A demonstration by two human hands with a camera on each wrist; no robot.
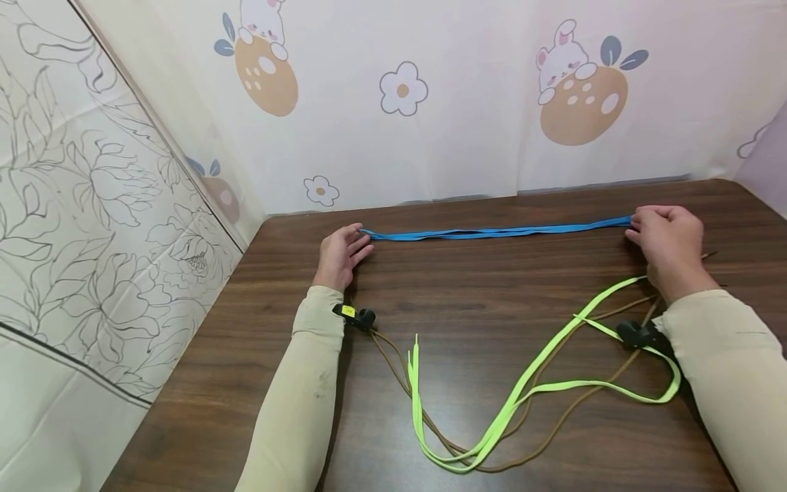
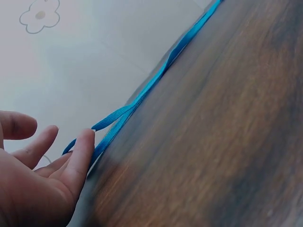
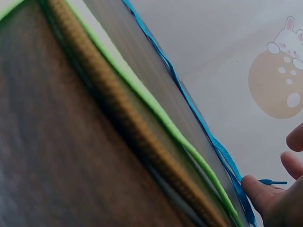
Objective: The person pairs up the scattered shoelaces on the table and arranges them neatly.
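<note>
A flat blue shoelace (image 1: 467, 234), folded double, lies stretched across the far part of the table between the two hands. At its left end the left hand (image 1: 343, 256) holds the folded bend; in the left wrist view the lace (image 2: 147, 90) passes behind a finger, the other fingers spread apart. The right hand (image 1: 670, 242) pinches the other end, and a blue tip shows beside the thumb (image 3: 258, 191) in the right wrist view. Nearer the body lie a neon-green shoelace (image 1: 513, 400) and a brown round cord (image 1: 553, 437), loosely curved and crossing each other.
The brown wooden table (image 1: 246, 403) ends at a patterned wall covering (image 1: 467, 137) at the back. Another flower-print sheet (image 1: 92, 205) hangs on the left. Green and brown laces run under the right wrist; brown cord also lies by the left wrist.
</note>
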